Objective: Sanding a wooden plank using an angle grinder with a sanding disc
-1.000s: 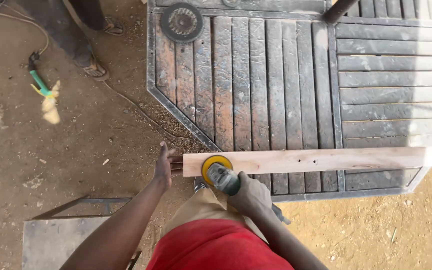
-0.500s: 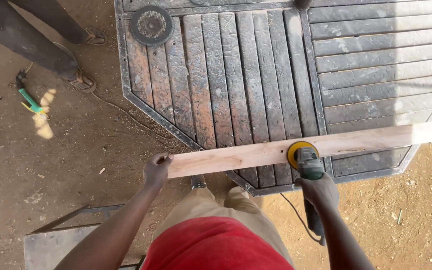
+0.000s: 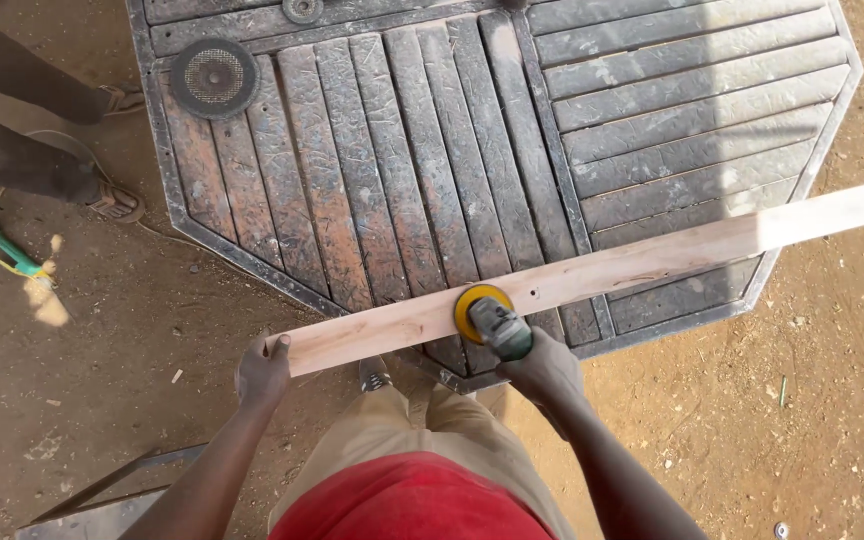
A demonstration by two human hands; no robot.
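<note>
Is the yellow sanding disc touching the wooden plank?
Touching. In the head view, the yellow sanding disc lies flat on the wooden plank with no gap visible, while the right hand holds the tool.

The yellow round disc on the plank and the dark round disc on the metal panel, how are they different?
The yellow disc is bright and sits on the tool held by the right hand, pressed to the plank. The dark disc is grey, looks larger, and lies loose on the metal panel, away from both hands. Both are round.

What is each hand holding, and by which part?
The left hand grips the wooden plank at its near end; the right hand holds the sander by its body.
</note>
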